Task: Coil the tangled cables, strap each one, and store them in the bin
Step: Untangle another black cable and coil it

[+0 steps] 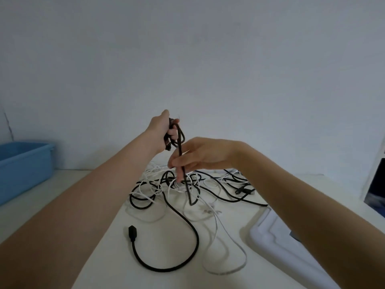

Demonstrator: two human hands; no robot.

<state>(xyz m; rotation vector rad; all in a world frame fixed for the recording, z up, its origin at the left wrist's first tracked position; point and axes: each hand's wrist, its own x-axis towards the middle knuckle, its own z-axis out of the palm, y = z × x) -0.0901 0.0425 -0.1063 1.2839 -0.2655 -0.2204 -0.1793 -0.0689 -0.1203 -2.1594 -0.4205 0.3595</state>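
Above the bench (100, 236), the left hand (161, 132) grips a started black cable (180, 151) coil while the right hand (200, 156) pinches its taut run, coiling apparently underway; next, feed slack from the tangle (187, 188) at 6 o'clock.

A tangle of black and white cables (183, 188) blocked the middle of the white table (116, 236) beneath my hands. A black cable end (133, 233) looped across the near part, and white loops (225, 253) lay to its right. At the near right a white tray (268, 232) took up the edge. The blue bin (25, 163) stood far left, well apart from the tangle, with bare table between them. Above the cables, open air reached to the wall (187, 59).
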